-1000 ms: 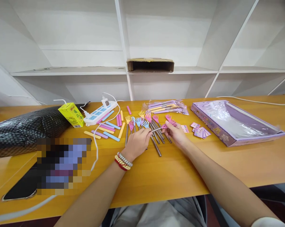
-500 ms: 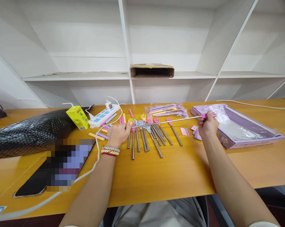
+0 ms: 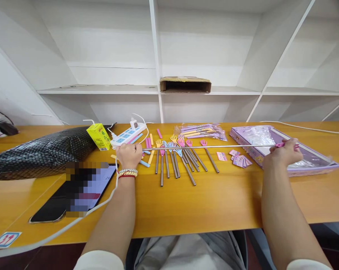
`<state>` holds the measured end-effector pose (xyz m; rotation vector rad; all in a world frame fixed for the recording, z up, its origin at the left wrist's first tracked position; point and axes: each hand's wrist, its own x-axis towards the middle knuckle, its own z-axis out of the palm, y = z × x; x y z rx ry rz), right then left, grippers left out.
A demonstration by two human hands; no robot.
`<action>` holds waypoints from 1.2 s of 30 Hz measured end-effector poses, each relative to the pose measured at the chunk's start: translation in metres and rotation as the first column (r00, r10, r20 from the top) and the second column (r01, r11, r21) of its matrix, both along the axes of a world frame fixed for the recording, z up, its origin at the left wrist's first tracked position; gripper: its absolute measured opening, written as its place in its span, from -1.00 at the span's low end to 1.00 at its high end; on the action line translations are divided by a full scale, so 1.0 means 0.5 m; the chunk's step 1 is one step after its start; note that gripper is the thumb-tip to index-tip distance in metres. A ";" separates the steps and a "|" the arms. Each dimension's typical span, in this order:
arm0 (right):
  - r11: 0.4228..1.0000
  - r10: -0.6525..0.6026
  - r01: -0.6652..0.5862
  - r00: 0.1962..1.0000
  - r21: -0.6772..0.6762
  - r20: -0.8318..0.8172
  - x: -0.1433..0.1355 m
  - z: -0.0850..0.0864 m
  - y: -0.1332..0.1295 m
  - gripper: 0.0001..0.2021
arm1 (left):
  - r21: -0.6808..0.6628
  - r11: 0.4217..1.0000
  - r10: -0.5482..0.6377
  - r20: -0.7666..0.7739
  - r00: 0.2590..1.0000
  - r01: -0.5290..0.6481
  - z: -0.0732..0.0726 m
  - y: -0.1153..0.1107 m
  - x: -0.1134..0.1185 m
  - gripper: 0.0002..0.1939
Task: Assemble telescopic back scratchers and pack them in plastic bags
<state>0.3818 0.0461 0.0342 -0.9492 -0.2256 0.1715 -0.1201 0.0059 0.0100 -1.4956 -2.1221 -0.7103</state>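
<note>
Counting: one extended rod [image 3: 214,146] is stretching nearly level from well left of the purple box [image 3: 251,152] to above it. About eleven claw-headed rods [image 3: 192,176] are lying left of the box, overlapping heads making the tally uncertain. One single card [image 3: 221,156] and one fanned stack of cards [image 3: 240,160], number unclear, are lying nearer its left side. Far left of it, one yellow carton [image 3: 99,137] and one power strip [image 3: 121,139] are showing. Coloured strips [image 3: 151,156] beside the strip are partly hiding behind the left hand [image 3: 129,155], so not countable; one phone [image 3: 50,208], farthest left, is showing a pixelated screen. Left hand, knuckles up, is closing fistlike around the rod's handle end; right hand [image 3: 283,153], over the box, is curling its fingers around the pink claw end, mostly covering it. Both forearms are reaching forward, spread wide.
</note>
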 end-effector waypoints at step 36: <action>0.490 0.862 -0.778 0.365 -0.393 0.351 -0.281 -0.043 -0.027 -0.64 | -0.262 0.947 -0.164 0.099 0.982 0.185 0.041 -0.022 0.182 -0.35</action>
